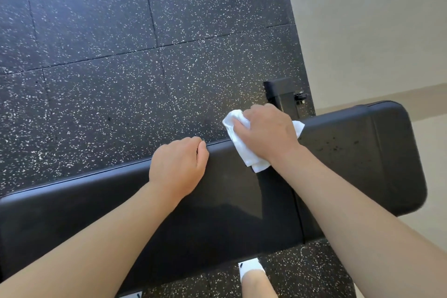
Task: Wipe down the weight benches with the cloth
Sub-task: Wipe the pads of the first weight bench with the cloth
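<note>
A long black padded weight bench (229, 201) runs across the view from lower left to upper right. A crumpled white cloth (238, 139) lies over the bench's far edge, near the gap between its two pads. My right hand (268, 132) covers the cloth and grips it against that edge, fingers curled over the far side. My left hand (179, 167) rests on the far edge of the long pad, to the left of the cloth, its fingers bent over the rim. The fingertips of both hands are hidden behind the edge.
Black speckled rubber floor tiles (121, 55) spread beyond the bench. The bench's black metal foot (283, 97) stands by a cream wall (375, 19) at the right. A leg in a white sock (251, 268) shows below the bench's near edge.
</note>
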Demonstrator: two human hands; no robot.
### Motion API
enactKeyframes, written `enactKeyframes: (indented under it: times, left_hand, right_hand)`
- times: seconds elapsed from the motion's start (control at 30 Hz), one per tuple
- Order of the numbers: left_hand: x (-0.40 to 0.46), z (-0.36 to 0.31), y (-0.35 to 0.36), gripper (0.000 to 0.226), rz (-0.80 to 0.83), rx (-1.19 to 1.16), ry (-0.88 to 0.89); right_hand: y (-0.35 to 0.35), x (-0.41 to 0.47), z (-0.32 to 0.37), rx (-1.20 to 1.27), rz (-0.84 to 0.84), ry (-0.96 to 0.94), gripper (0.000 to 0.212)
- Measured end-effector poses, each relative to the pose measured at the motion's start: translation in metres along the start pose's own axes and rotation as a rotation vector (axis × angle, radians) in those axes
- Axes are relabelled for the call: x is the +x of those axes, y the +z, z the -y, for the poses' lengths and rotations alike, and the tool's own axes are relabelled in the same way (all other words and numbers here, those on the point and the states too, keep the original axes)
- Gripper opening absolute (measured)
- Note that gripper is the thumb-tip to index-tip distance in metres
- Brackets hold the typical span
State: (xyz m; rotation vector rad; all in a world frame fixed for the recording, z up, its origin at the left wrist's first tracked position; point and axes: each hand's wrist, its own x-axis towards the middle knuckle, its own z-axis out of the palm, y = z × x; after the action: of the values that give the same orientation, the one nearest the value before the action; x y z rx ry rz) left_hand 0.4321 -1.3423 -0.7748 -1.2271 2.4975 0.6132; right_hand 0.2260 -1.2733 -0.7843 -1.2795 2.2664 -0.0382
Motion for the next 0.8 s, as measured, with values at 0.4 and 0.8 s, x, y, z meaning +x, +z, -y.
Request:
enactKeyframes:
  times: [0.4,0.8]
  left_hand:
    - [-0.004,-0.007,0.003,0.046,-0.112,-0.024,-0.024]
    - [-0.006,0.004,0.005,0.050,-0.063,0.005,0.109]
  right_hand:
    - [0.008,-0.019,0.005,0.008,-0.316,-0.090,0.039]
    - [0.021,-0.042,0.026,0.001,-0.397,0.051,0.027]
